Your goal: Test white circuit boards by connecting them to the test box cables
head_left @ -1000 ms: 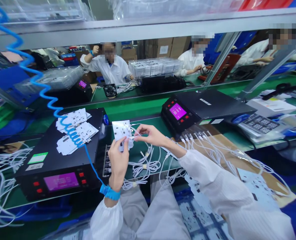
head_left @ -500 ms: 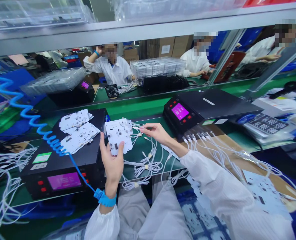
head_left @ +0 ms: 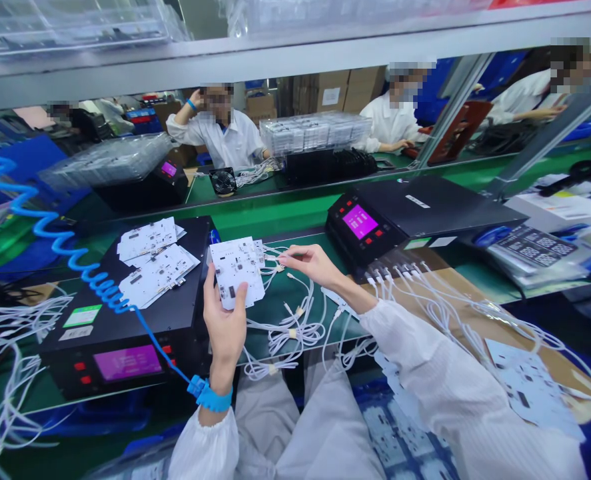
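My left hand [head_left: 226,327], with a blue coiled-cord wrist strap [head_left: 215,396], holds a white circuit board [head_left: 238,273] by its lower left part, thumb on top. Small metal connectors line the board's upper right edge. Beside that edge my right hand [head_left: 310,261] pinches a white cable [head_left: 271,257] close to its plug; whether the plug is fully seated cannot be made out. More white cables [head_left: 292,332] lie bundled on the green bench below. Several white circuit boards [head_left: 162,273] are piled on the black box [head_left: 120,327] to the left.
A second black box [head_left: 425,207] with a lit purple screen stands at right, with white cables [head_left: 400,270] plugged in its front. Another circuit board [head_left: 532,387] lies at lower right. Overhead runs a shelf rail [head_left: 295,57]. Co-workers [head_left: 222,137] sit across the bench.
Both hands stay almost in place. The right fingertips shift slightly at the cable beside the board's edge, and the blue coiled cord swings a little to the left.
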The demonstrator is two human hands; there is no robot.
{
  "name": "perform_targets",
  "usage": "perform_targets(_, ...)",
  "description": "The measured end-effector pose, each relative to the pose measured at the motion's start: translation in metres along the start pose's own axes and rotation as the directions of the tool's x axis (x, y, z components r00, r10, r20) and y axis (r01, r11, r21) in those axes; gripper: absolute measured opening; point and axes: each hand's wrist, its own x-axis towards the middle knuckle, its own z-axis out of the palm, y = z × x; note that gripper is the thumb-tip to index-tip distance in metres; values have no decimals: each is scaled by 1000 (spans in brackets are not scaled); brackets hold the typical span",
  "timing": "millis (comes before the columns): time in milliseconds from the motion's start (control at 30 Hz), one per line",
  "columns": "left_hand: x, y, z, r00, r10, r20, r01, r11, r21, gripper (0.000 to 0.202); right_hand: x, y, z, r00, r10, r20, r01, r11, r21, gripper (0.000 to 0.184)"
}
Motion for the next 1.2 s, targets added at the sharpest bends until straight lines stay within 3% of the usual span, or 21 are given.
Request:
perform_targets(200, 0, -1, 1, 1000, 1, 14, -1, 1000, -12, 78, 0, -1, 0, 999, -23, 47, 26, 998, -57, 36)
perform_targets(400, 0, -1, 1, 999, -49, -1, 48, 991, -124, 82, 1, 1, -1, 1000, -10, 10, 10, 1000, -13, 38)
perform_targets(733, 3, -3, -5, 999, -12, 45, 14, 999, -46, 75, 0, -1, -9, 992, -66, 109, 81, 986, -147, 36)
perform_targets(1200, 11, -12, -2, 994, -65, 91, 67, 997, -23, 83, 4, 6, -1, 989, -144, 42, 149, 931, -334, 36)
